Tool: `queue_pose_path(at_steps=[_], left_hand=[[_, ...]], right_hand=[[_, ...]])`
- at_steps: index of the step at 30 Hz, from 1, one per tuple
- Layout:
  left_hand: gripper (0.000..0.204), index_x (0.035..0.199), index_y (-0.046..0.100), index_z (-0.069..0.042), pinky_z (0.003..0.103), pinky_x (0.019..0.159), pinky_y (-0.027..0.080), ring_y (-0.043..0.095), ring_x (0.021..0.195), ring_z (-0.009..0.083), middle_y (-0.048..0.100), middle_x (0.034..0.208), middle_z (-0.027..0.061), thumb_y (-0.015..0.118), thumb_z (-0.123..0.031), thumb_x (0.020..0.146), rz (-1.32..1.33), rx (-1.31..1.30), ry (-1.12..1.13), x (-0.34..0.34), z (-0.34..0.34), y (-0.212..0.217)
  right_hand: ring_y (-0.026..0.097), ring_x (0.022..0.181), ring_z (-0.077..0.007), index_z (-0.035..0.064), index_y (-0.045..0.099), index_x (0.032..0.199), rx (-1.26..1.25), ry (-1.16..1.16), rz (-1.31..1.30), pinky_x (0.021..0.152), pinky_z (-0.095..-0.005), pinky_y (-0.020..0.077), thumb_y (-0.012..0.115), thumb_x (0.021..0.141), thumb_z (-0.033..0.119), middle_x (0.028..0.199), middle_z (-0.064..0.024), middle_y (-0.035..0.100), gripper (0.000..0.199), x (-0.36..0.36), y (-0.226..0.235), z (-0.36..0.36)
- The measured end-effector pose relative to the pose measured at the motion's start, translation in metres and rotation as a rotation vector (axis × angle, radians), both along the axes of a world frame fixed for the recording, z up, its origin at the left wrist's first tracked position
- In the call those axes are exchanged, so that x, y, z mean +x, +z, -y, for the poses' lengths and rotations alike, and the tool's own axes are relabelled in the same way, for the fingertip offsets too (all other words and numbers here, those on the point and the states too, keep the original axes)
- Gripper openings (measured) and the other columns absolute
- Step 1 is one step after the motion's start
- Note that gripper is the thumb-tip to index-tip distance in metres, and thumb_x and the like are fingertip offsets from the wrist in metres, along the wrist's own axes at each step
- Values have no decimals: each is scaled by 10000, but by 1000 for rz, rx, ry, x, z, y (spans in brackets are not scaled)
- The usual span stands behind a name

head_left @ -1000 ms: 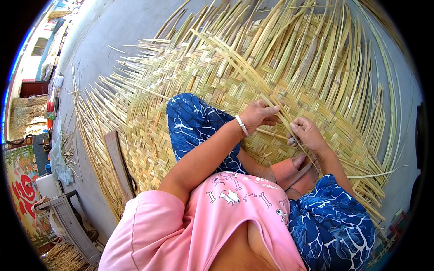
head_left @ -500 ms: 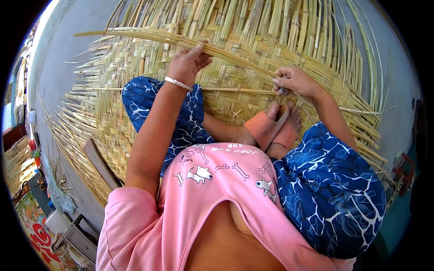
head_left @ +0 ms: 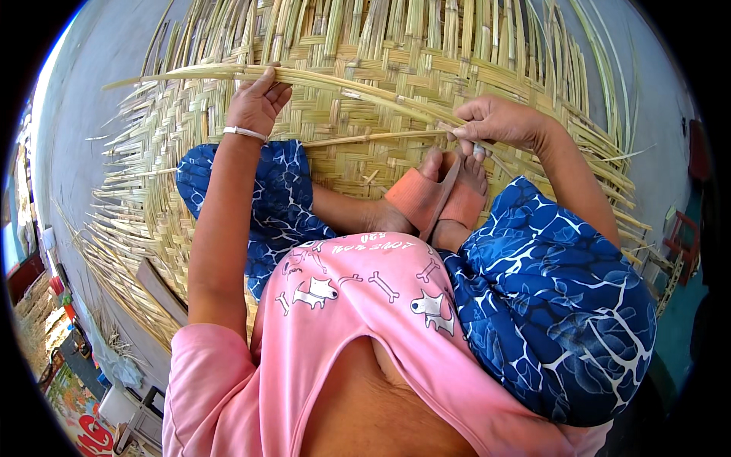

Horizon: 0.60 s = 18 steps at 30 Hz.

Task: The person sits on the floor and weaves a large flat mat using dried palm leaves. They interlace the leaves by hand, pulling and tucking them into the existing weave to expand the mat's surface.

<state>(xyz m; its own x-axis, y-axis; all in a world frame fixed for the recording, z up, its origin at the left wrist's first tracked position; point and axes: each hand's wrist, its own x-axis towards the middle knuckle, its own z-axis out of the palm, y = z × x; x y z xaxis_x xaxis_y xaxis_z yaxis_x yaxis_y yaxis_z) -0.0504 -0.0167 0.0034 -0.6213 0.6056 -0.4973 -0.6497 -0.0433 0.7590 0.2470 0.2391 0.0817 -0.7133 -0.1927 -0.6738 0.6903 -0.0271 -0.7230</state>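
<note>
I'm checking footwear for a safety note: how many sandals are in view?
2, worn side by side: one sandal on the left, the other sandal nearer the right hand. Others could be hidden.

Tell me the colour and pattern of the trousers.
The trousers are dark blue with branching white lines, seen best in the head view.

The mat [head_left: 422, 65] lies on the floor [head_left: 72, 145]. From the sandals [head_left: 415, 199] on it: left hand [head_left: 257, 104] at ten o'clock, right hand [head_left: 499, 122] at one, strips [head_left: 327, 81] across both, board [head_left: 160, 291] at eight.
</note>
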Motion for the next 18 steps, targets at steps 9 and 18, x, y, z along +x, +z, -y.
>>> queue_pose_path(at_steps=[9,18], left_hand=[[206,1045,562,-3,311,698,574,655,781,197,643,910,94,597,-138,894,-47,-2,-99,-32,-55,-2],[454,1282,428,61,299,845,534,595,1068,236,577,1181,162,552,-173,914,-372,-206,-579,-40,-165,7]], right_hand=[[636,740,-133,-13,520,1092,430,-125,-75,674,-270,525,471,925,110,873,-87,642,213,10,-31,-5],[655,808,-187,-31,472,1163,575,-965,-187,708,-280,535,428,937,87,951,-121,635,258,23,-64,-53]])
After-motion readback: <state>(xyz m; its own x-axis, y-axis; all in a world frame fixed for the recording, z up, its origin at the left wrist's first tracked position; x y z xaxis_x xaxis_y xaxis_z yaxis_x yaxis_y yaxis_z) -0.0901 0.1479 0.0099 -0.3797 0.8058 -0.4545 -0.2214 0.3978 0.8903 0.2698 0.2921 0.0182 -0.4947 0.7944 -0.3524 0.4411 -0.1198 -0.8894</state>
